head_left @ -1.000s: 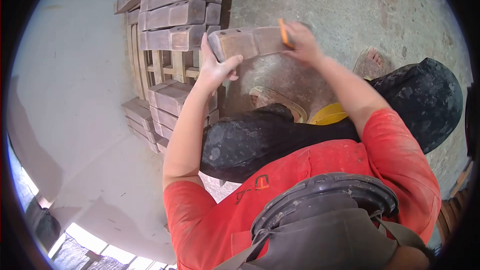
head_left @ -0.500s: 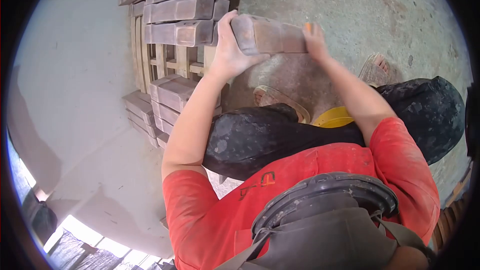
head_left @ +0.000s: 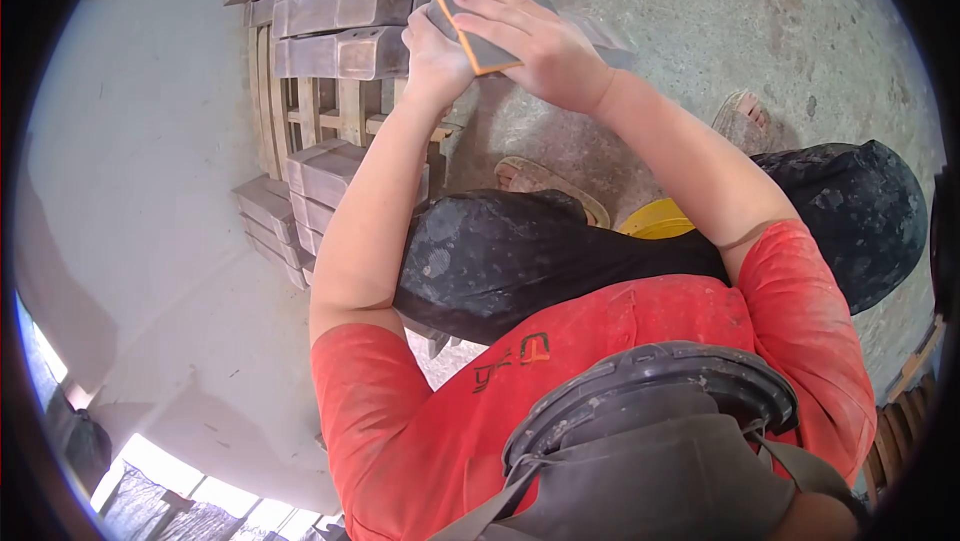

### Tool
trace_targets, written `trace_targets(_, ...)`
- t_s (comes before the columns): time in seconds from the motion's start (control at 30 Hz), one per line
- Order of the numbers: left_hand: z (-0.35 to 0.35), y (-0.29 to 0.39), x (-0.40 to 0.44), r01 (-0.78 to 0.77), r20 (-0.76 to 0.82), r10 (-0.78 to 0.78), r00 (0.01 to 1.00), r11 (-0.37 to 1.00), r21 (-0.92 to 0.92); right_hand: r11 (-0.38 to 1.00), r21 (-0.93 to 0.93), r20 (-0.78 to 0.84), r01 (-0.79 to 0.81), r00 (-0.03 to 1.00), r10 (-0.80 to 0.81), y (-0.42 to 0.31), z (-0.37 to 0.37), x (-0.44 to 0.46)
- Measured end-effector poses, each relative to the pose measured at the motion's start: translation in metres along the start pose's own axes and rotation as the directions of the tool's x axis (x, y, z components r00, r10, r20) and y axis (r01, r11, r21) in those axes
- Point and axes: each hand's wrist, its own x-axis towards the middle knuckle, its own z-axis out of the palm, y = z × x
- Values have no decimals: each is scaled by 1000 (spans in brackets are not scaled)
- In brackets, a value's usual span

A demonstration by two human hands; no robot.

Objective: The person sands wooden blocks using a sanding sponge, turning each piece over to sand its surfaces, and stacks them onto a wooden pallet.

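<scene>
My right hand (head_left: 555, 51) lies over a grey sanding pad with an orange edge (head_left: 486, 55), fingers stretched across its back. Under the pad is a brown-grey, brick-like block (head_left: 604, 33), mostly covered by the hand and smeared at its right end. My left hand (head_left: 438, 59) grips the left end of that block; its fingertips are partly hidden behind the pad. Close by on the left, similar blocks (head_left: 345, 6) are stacked in layers on a wooden pallet (head_left: 318, 113).
More blocks (head_left: 325, 173) lie at the pallet's near end. A yellow round object (head_left: 660, 219) shows between my black-trousered legs (head_left: 500, 256). My sandalled feet rest on the dusty concrete floor (head_left: 690, 31). Wooden slats (head_left: 900, 441) stand at the lower right edge.
My right hand has moved left from the block's right end to its left part, bringing the sanding pad over it. The left hand keeps its hold, slightly further left and up.
</scene>
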Motion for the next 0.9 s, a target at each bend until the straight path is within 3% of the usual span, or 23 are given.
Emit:
trace_targets(0.03, -1, 3, -4, 81, -10, -81, 997, 997, -12, 999, -33, -15, -26, 1000, 26, 4, 4, -11)
trace_targets(0.17, -18, -4, -15, 100, 48, -96, 994, 992, -72, 979, -138, -26, -151, 989, 149, 57, 18, -77)
trace_targets(0.27, -24, 4, -20, -33, 142, 13, 990, 990, 134, 959, -227, -40, -169, 986, 164, 68, 12, -88)
trace_targets(0.33, -25, 10, -23, -25, 153, 3, 988, 990, 142, 843, -524, 174, -123, 953, 247, 34, 8, -42)
trace_targets(0.37, -26, 9, -23, -12, 161, -13, 987, 989, 150, 929, -343, 23, -137, 988, 155, 17, 16, -22)
trace_targets(0.4, -32, 1, -20, -72, 279, 62, 958, 997, 25, 982, -153, -147, -113, 985, 91, -2, 24, -4)
trace_targets(0.43, -33, -38, -8, -549, 255, 490, 834, 785, 288, 977, -162, -119, -135, 986, 117, -27, 24, 11)
trace_targets(0.53, -35, -31, -18, -539, 325, 452, 831, 799, 267, 990, -17, -161, -139, 978, 134, 2, 34, -8)
trace_targets(0.57, -36, -19, -24, -420, 285, 358, 889, 886, 198, 990, 74, -167, -118, 978, 129, 26, 33, -17)
trace_targets(0.6, -36, -12, -29, -288, 247, 252, 936, 950, 122, 919, -21, 94, -393, 914, 394, 53, 26, -31)
trace_targets(0.63, -36, -12, -30, -286, 233, 252, 939, 950, 126, 779, -184, 309, -600, 717, 625, 87, 15, -52)
trace_targets(0.67, -36, -11, -29, -272, 198, 233, 952, 942, 199, 880, -237, -35, -412, 909, 416, 136, 35, -107)
trace_targets(0.73, -31, -7, -29, -273, 131, 245, 961, 917, 290, 666, -78, -49, -742, 670, 740, 165, 34, -125)
trace_targets(0.77, -29, -8, -29, -269, 134, 239, 962, 917, 295, 663, -72, -46, -745, 666, 744, 167, 41, -126)
trace_targets(0.83, -26, -9, -23, -252, 93, 236, 967, 936, 245, 358, -113, -78, -927, 368, 927, 161, 52, -97)
trace_targets(0.87, -24, -7, -21, -256, 86, 242, 966, 933, 253, 367, -105, -81, -924, 376, 923, 149, 56, -86)
trace_targets(0.9, -21, -7, -19, -291, 68, 285, 956, 898, 329, 534, -164, -146, -829, 556, 818, 125, 59, -76)
